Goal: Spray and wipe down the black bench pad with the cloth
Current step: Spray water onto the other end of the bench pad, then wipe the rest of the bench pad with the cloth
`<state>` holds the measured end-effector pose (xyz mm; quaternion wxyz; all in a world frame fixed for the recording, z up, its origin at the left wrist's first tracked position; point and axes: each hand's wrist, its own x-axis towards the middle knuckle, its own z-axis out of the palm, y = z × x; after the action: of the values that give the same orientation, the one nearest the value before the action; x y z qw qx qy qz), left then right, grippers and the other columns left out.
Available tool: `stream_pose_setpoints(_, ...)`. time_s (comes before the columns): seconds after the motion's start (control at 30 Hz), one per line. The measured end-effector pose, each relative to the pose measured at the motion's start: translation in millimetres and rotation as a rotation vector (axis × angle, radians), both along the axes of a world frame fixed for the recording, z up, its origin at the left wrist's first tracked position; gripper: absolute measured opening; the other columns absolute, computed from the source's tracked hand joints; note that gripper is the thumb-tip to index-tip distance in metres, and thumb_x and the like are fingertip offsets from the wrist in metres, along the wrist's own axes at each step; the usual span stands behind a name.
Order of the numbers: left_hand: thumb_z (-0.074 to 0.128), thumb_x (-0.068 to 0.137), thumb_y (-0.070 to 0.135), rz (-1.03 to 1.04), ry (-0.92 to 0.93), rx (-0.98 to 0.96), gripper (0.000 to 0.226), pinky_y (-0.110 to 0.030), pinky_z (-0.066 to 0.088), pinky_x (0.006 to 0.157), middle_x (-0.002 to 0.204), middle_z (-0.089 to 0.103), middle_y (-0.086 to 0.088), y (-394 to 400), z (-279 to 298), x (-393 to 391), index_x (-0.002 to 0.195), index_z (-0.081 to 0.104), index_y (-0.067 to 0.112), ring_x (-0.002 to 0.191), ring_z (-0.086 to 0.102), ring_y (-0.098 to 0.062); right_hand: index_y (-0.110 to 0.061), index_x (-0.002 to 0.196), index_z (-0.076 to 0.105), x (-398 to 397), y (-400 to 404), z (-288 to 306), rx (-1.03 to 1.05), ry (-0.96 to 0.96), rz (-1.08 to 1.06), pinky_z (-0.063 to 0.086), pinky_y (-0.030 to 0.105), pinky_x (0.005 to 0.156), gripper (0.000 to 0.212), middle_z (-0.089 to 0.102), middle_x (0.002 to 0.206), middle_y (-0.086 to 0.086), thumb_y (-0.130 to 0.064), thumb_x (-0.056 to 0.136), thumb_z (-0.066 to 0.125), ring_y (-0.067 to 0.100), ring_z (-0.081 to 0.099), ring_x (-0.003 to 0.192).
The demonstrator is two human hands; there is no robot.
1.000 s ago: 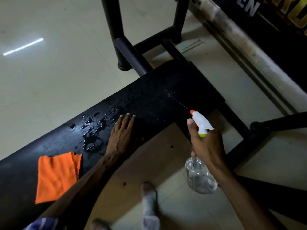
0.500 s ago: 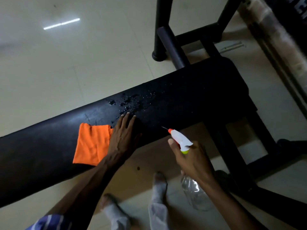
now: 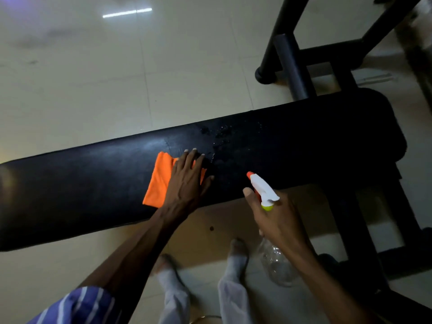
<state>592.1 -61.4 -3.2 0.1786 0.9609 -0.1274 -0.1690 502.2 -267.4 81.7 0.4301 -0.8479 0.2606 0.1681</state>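
Note:
The long black bench pad (image 3: 93, 183) runs across the view from lower left to upper right. Water droplets (image 3: 219, 136) glisten on its middle. An orange cloth (image 3: 159, 183) lies flat on the pad. My left hand (image 3: 189, 181) rests palm down on the cloth's right part, fingers spread and reaching past its edge onto the pad. My right hand (image 3: 278, 220) grips a clear spray bottle (image 3: 264, 190) with a white head and orange nozzle, held just in front of the pad's near edge, nozzle aimed at the pad.
The black metal frame (image 3: 289, 64) of the bench stands on the pale tiled floor (image 3: 93, 78) at the upper right, and a frame leg (image 3: 355, 230) runs down the right side. My feet (image 3: 236, 251) stand on the floor below the pad's near edge.
My left hand has slid from the bare wet pad onto the orange cloth. The view has shifted left along the bench. The spray bottle stays in my right hand, with no spray stream now.

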Motion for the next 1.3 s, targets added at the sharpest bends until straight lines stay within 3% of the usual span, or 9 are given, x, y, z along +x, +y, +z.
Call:
stream_pose_setpoints(0.13, 0.052, 0.103, 0.041, 0.110, -0.015, -0.015, 0.063, -0.048, 0.016, 0.129, 0.167, 0.029, -0.016, 42.0, 6.8, 6.4, 0.156, 0.037, 0.009, 0.158, 0.020, -0.034, -0.069, 0.106, 0.064, 36.5, 35.5, 9.9, 0.140, -0.137, 0.023, 0.054, 0.031, 0.045, 0.018, 0.070, 0.072, 0.010, -0.055, 0.095, 0.066, 0.014, 0.062, 0.041)
stream_pose_setpoints(0.23, 0.053, 0.103, 0.038, 0.198, -0.009, -0.006, 0.063, -0.050, 0.019, 0.128, 0.166, 0.030, -0.019, 84.3, 10.9, 11.0, 0.155, 0.038, 0.005, 0.157, 0.022, -0.036, -0.025, 0.103, 0.071, 67.2, 67.3, 15.9, 0.160, -0.202, 0.072, 0.058, 0.038, 0.050, 0.026, 0.069, 0.072, 0.009, -0.050, 0.095, 0.070, 0.014, 0.068, 0.046)
stream_pose_setpoints(0.3, 0.057, 0.102, 0.034, 0.244, 0.000, 0.011, 0.063, -0.050, 0.020, 0.127, 0.165, 0.032, -0.021, 113.1, 11.8, 10.7, 0.154, 0.039, 0.003, 0.156, 0.023, -0.038, -0.013, 0.089, 0.061, 85.5, 93.0, 19.6, 0.173, -0.260, 0.142, 0.059, 0.042, 0.061, 0.036, 0.067, 0.067, 0.009, -0.047, 0.097, 0.070, 0.019, 0.071, 0.058)
stream_pose_setpoints(0.43, 0.062, 0.098, 0.032, 0.319, 0.004, 0.044, 0.068, -0.048, 0.022, 0.128, 0.165, 0.031, -0.020, 165.2, 5.6, 1.8, 0.155, 0.038, 0.004, 0.157, 0.023, -0.037, -0.010, 0.089, 0.055, 119.4, 148.6, 25.0, 0.183, -0.367, 0.254, 0.056, 0.044, 0.070, 0.035, 0.064, 0.073, 0.006, -0.041, 0.100, 0.069, 0.024, 0.071, 0.075)
stream_pose_setpoints(0.6, 0.060, 0.099, 0.044, 0.297, 0.103, 0.089, 0.078, -0.051, 0.022, 0.128, 0.172, 0.015, -0.012, 204.9, -12.9, -16.4, 0.161, 0.025, 0.013, 0.160, 0.011, -0.033, -0.020, 0.088, 0.054, 152.3, 208.0, 24.4, 0.202, -0.497, 0.367, 0.037, 0.010, 0.060, 0.027, 0.052, 0.065, -0.012, -0.037, 0.096, 0.073, 0.002, 0.054, 0.063)
stream_pose_setpoints(0.77, 0.058, 0.099, 0.046, 0.287, 0.090, 0.047, 0.081, -0.050, 0.020, 0.130, 0.174, 0.008, -0.010, 214.0, -19.7, -26.3, 0.163, 0.019, 0.015, 0.161, 0.004, -0.030, -0.008, 0.108, 0.059, 173.4, 249.8, 14.7, 0.177, -0.472, 0.453, 0.044, 0.009, 0.067, 0.044, 0.070, 0.090, 0.010, -0.040, 0.088, 0.082, 0.019, 0.066, 0.081)
stream_pose_setpoints(0.97, 0.056, 0.100, 0.043, 0.281, 0.045, -0.005, 0.076, -0.046, 0.018, 0.131, 0.173, 0.013, -0.011, 219.0, -20.4, -33.0, 0.162, 0.024, 0.012, 0.161, 0.005, -0.029, -0.010, 0.110, 0.059, 177.0, 276.6, -9.8, 0.079, -0.440, 0.537, 0.055, 0.036, 0.080, 0.049, 0.062, 0.092, -0.002, -0.042, 0.084, 0.086, 0.021, 0.063, 0.086)
stream_pose_setpoints(1.1, 0.056, 0.101, 0.042, 0.290, 0.040, -0.027, 0.071, -0.042, 0.018, 0.129, 0.171, 0.019, -0.012, 221.2, -17.4, -34.9, 0.159, 0.030, 0.011, 0.161, 0.009, -0.030, -0.013, 0.118, 0.055, 169.6, 273.8, -17.0, 0.081, -0.414, 0.541, 0.057, 0.037, 0.078, 0.058, 0.060, 0.088, -0.008, -0.043, 0.080, 0.088, 0.016, 0.063, 0.084)
stream_pose_setpoints(1.3, 0.060, 0.099, 0.035, 0.277, -0.018, -0.067, 0.044, -0.045, 0.044, 0.111, 0.146, 0.048, -0.009, 216.5, -9.3, -39.4, 0.135, 0.052, 0.012, 0.140, 0.041, -0.028, -0.018, 0.141, 0.052, 157.4, 229.3, -24.4, 0.055, -0.260, 0.519, 0.049, 0.032, 0.100, 0.087, 0.062, 0.131, 0.006, -0.038, 0.069, 0.097, 0.019, 0.057, 0.123)
